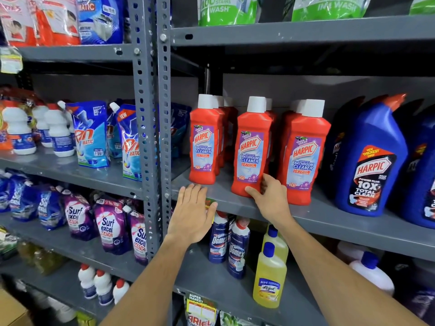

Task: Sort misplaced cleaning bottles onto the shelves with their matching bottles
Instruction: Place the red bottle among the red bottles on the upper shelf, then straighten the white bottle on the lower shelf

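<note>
While the right hand (270, 198) wraps its grip around the base of a red Harpic bottle (251, 147) standing mid-frame on the grey shelf (341, 222), the left hand (191, 215) hovers open, lower left of it.

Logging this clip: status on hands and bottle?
Right hand gripping base of middle red Harpic bottle, upright on shelf. Left hand open, flat at shelf edge. Nothing blocking.
</note>
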### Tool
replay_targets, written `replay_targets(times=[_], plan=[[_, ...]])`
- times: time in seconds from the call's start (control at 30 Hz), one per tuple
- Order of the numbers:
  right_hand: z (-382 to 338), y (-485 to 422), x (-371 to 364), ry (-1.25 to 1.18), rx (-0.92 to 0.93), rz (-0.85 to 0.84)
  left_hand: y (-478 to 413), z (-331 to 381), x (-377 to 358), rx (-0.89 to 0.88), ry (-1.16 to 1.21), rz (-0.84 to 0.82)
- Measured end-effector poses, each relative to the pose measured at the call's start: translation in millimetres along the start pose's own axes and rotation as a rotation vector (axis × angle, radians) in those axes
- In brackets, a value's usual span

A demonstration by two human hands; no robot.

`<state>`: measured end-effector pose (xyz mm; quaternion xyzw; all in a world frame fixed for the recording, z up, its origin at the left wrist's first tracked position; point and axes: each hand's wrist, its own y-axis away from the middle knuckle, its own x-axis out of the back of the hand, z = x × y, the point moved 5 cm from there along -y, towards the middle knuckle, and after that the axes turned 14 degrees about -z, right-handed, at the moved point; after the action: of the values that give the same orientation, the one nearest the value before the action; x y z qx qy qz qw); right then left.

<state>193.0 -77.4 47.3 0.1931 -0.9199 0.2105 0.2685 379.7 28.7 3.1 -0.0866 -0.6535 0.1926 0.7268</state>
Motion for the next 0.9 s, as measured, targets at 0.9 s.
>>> replay_targets(times=[0.9], plan=[[114, 105, -144, -0.173, 0.021, 0.01, 114, -52, -196, 0.039, 0.049, -0.35]])
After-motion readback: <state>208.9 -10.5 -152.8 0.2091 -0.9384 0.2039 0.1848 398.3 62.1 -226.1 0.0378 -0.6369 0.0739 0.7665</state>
